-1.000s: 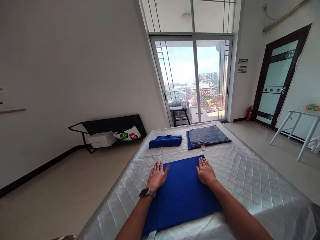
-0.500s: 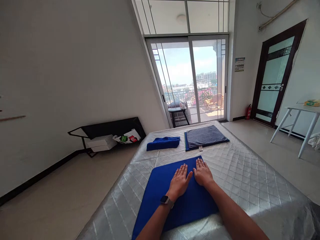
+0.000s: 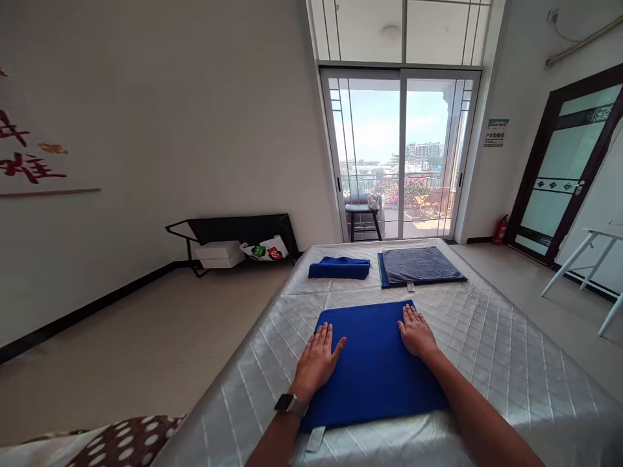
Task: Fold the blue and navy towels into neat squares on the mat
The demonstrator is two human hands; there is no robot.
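A blue towel (image 3: 374, 363) lies flat on the silver quilted mattress (image 3: 491, 344) in front of me, a white tag at its near left corner. My left hand (image 3: 317, 360), with a watch on the wrist, rests flat along the towel's left edge, thumb spread. On the far right part of the towel my right hand (image 3: 417, 331) lies flat with its fingers stretched out. Neither hand grips anything. Beyond them sit a small folded blue cloth (image 3: 339, 268) and a folded grey towel (image 3: 421, 264) with blue beneath it.
At the left wall stands a low black rack (image 3: 238, 227) with white boxes (image 3: 217, 253) and a printed bag. A polka-dot fabric (image 3: 129, 442) shows at bottom left. To the right are a white-legged table (image 3: 591, 253) and a fire extinguisher (image 3: 500, 230). Glass sliding doors (image 3: 402, 162) close the far end.
My hands have moved apart: the left has slid to the towel's left edge, the right stays near the far right corner. The view has swung left, and the towel's near edge and tag now show.
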